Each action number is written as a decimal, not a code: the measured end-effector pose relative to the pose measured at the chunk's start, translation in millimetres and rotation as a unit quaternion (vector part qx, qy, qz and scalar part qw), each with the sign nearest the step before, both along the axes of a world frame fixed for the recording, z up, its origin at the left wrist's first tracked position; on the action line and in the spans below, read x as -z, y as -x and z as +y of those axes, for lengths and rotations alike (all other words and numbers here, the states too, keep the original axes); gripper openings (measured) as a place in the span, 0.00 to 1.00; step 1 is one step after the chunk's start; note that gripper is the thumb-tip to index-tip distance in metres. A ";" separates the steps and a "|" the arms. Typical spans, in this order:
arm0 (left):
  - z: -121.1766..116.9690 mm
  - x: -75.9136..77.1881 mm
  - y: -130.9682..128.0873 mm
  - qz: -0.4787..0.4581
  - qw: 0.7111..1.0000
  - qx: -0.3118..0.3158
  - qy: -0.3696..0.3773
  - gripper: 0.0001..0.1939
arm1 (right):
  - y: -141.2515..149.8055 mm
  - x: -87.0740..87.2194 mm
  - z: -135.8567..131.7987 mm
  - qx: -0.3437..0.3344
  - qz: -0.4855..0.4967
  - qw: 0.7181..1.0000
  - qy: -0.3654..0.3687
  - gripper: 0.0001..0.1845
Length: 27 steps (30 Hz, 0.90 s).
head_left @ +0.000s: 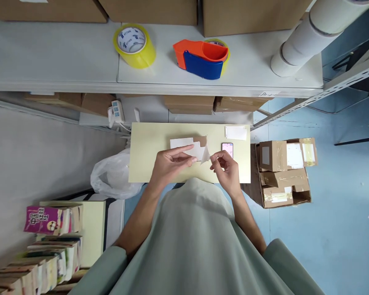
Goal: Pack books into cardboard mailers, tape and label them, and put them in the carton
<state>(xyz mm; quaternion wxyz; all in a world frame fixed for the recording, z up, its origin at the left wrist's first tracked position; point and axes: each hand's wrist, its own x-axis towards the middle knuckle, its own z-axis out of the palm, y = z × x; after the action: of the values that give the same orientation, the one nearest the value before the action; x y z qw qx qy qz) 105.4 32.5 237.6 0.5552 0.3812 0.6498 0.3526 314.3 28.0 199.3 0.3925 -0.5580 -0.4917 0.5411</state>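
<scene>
My left hand (169, 164) pinches a white sticker sheet (197, 152) above a pale yellow board (144, 151). My right hand (227, 168) grips a peeled white corner of that sheet (205, 155), lifting it away. A small brown cardboard piece (200, 141) with a white label (181, 143) lies just beyond the fingers. A phone (227, 148) with a lit screen rests on the board by my right hand. Another white label (235, 132) sits at the board's far right corner.
On the grey shelf (64, 61) above stand a yellow tape roll (134, 44), an orange and blue tape dispenser (201, 58) and white tubes (307, 37). Taped cardboard boxes (284, 172) sit on the blue floor at right. A plastic bag (113, 176) and stacked books (46, 250) lie left.
</scene>
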 end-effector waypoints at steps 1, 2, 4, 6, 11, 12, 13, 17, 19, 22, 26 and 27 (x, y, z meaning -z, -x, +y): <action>-0.1 -0.2 -0.7 0.001 1.000 0.001 0.000 0.33 | -0.7 0.6 -1.1 -0.001 -0.001 1.000 0.002 0.20; 0.0 -0.1 -1.3 0.002 1.000 0.003 0.000 0.32 | -1.1 1.1 -2.3 -0.002 -0.004 1.000 0.003 0.20; 0.3 0.7 -2.0 0.005 1.000 0.007 -0.002 0.32 | -1.4 1.5 -4.6 -0.003 -0.008 1.000 0.005 0.21; 0.5 2.6 -1.9 0.009 1.000 0.010 -0.002 0.33 | -1.1 1.0 -6.9 -0.003 -0.010 1.000 0.008 0.21; -3.0 9.0 3.3 -0.020 1.000 0.012 0.000 0.35 | 2.1 -3.6 -11.3 -0.003 -0.012 1.000 0.005 0.21; -4.3 9.5 5.1 -0.027 1.000 0.014 -0.002 0.34 | 3.0 -4.7 -12.0 -0.003 -0.015 1.000 0.004 0.21; -5.6 9.6 7.1 -0.034 0.999 0.018 -0.003 0.34 | 3.9 -5.7 -12.8 -0.004 -0.018 1.000 0.004 0.21; -10.1 7.8 15.7 -0.060 0.997 0.041 -0.008 0.35 | 8.1 -8.4 -16.2 -0.004 -0.030 1.000 0.001 0.22; -11.7 7.7 19.6 -0.069 0.997 0.045 -0.007 0.36 | 10.3 -9.2 -18.1 -0.006 -0.034 0.999 -0.001 0.22; -13.7 9.8 24.1 -0.075 0.997 0.028 -0.012 0.36 | 14.4 -11.1 -20.7 -0.010 -0.035 0.999 -0.003 0.22; -17.6 12.5 28.1 -0.086 0.996 0.005 -0.014 0.35 | 21.0 -15.6 -23.1 -0.012 -0.045 0.999 -0.006 0.22; -19.0 12.7 28.8 -0.087 0.996 0.006 -0.009 0.36 | 22.6 -16.6 -23.7 -0.014 -0.048 0.999 -0.007 0.23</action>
<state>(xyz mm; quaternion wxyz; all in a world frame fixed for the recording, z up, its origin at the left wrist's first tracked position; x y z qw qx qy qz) 76.5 13.5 224.9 0.6082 0.3575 0.5935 0.3873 291.7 4.3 216.0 0.3648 -0.5737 -0.5214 0.5157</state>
